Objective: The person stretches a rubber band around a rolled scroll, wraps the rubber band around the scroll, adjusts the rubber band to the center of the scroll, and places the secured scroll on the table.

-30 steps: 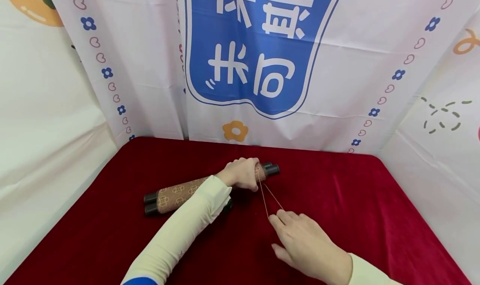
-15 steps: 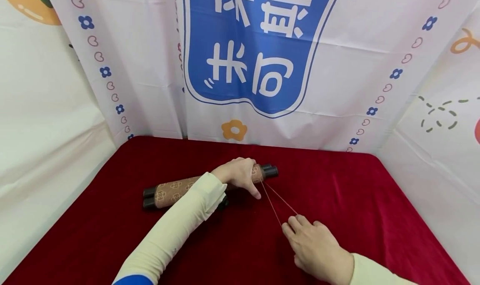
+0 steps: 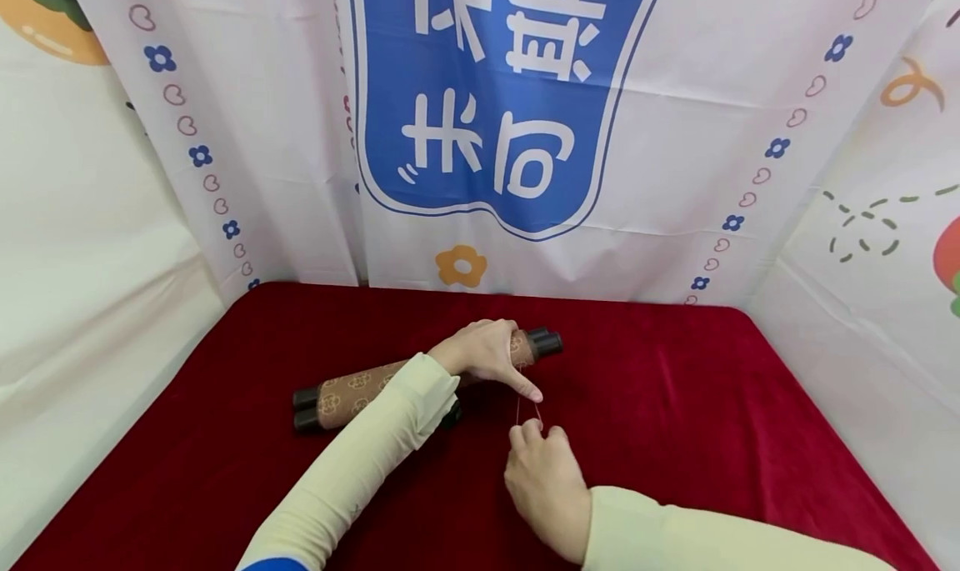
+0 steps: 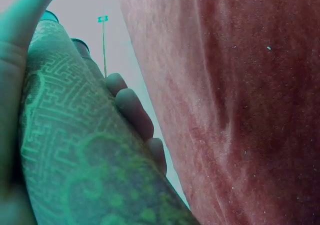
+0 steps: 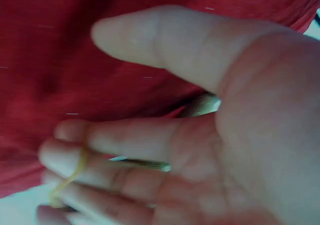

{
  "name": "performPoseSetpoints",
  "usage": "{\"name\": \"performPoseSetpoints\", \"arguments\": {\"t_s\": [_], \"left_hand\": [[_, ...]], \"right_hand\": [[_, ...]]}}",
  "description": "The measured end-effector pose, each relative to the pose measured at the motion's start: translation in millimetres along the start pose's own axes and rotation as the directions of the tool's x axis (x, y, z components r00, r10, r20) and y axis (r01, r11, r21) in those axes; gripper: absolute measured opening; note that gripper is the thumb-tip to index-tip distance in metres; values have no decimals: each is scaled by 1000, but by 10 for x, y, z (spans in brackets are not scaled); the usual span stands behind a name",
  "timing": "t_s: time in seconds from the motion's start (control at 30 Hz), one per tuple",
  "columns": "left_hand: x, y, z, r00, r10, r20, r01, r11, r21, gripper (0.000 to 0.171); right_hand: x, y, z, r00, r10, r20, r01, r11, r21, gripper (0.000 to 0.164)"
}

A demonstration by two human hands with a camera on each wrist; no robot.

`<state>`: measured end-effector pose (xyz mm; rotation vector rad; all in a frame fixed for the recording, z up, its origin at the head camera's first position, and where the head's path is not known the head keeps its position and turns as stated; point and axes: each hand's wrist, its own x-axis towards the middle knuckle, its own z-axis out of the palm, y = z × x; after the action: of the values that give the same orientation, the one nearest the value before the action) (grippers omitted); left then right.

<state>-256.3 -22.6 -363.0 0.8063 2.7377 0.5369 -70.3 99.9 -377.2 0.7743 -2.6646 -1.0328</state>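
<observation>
A brown patterned scroll [image 3: 348, 396], rolled into two side-by-side rolls with black rod ends, lies slanting on the table. My left hand [image 3: 483, 350] grips it near its right end, thumb stretched toward me. In the left wrist view, curled fingers [image 4: 134, 112] wrap the far side of the scroll [image 4: 85, 120]. A thin rubber band [image 3: 518, 408] runs from the scroll's right part to my right hand [image 3: 547, 483], just in front of the left thumb. In the right wrist view the yellowish rubber band [image 5: 75, 175] is hooked across bent fingers, with the thumb apart.
Dark red velvet cloth [image 3: 675, 404] covers the table. A white printed curtain [image 3: 675, 154] with a blue sign stands behind it, and white cloth walls [image 3: 97, 262] close off both sides. A small dark object [image 3: 452, 414] shows at the left wrist.
My right hand first pulled away to the right, stretching the band, then came left and closer to the scroll, so the band is shorter now. The left hand keeps its grip, thumb more extended.
</observation>
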Motion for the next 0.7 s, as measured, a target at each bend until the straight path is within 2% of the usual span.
{"name": "performPoseSetpoints", "arguments": {"t_s": [0.2,0.3,0.47,0.57,0.7], "left_hand": [[-39,1,56,1000,-4,-10,4,1000,24,100],[-51,-4,38,1000,11,-8,-11,1000,5,106],[-29,15,8,999,19,-33,-18,1000,20,108],[-25,23,38,999,4,-36,-2,997,71,105],[-43,14,122,999,-7,-54,12,996,93,100]], "right_hand": [[74,-52,-340,998,20,53,-17,998,-55,21],[46,29,-356,998,58,10,-57,998,-41,22],[-88,165,-217,991,132,-31,-134,990,-45,24],[-129,169,-202,987,121,-101,-126,991,-43,24],[-122,109,-302,974,59,-218,-67,997,-33,22]]}}
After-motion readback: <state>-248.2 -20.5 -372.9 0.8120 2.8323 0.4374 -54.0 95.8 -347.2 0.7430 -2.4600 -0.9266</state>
